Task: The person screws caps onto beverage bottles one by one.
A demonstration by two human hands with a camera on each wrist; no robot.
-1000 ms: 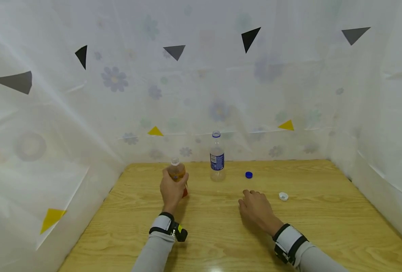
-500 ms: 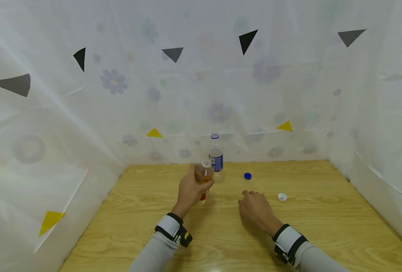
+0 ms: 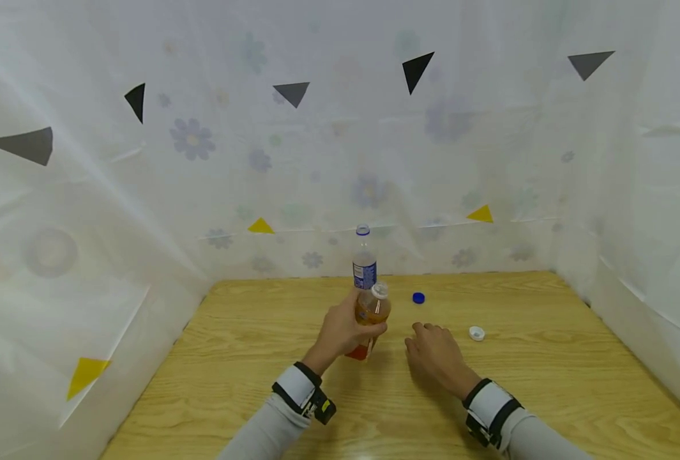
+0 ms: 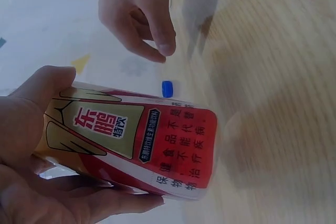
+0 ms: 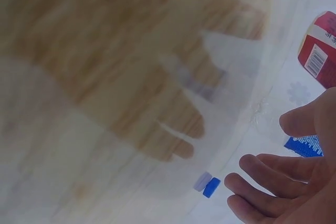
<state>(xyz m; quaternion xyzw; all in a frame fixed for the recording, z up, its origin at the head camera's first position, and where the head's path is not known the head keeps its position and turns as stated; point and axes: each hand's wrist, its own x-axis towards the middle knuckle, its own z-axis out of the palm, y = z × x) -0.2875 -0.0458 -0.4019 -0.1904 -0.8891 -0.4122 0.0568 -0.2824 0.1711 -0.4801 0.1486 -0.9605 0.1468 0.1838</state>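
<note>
My left hand (image 3: 340,329) grips a drink bottle (image 4: 131,135) with a red and gold label round its body. The bottle leans to the right, its uncapped white-ringed mouth up, and its base looks lifted off the table. Behind it a clear bottle (image 3: 365,271) with a blue label stands upright without a cap, its lower part hidden. My right hand (image 3: 436,354) is low over the table to the right, fingers loosely bent, holding nothing; whether it touches the wood I cannot tell. Beyond it lie a blue cap (image 3: 418,298) and, further right, a white cap (image 3: 477,333).
The wood-patterned table (image 3: 248,396) is glossy and mirrors the right hand in the right wrist view. Pale flowered sheeting (image 3: 317,160) with dark and yellow triangles rises behind the back edge and along both sides.
My left hand has carried the drink bottle from the left to the right and nearer, past the front of the clear bottle, tilting it. The right hand has stayed nearly still.
</note>
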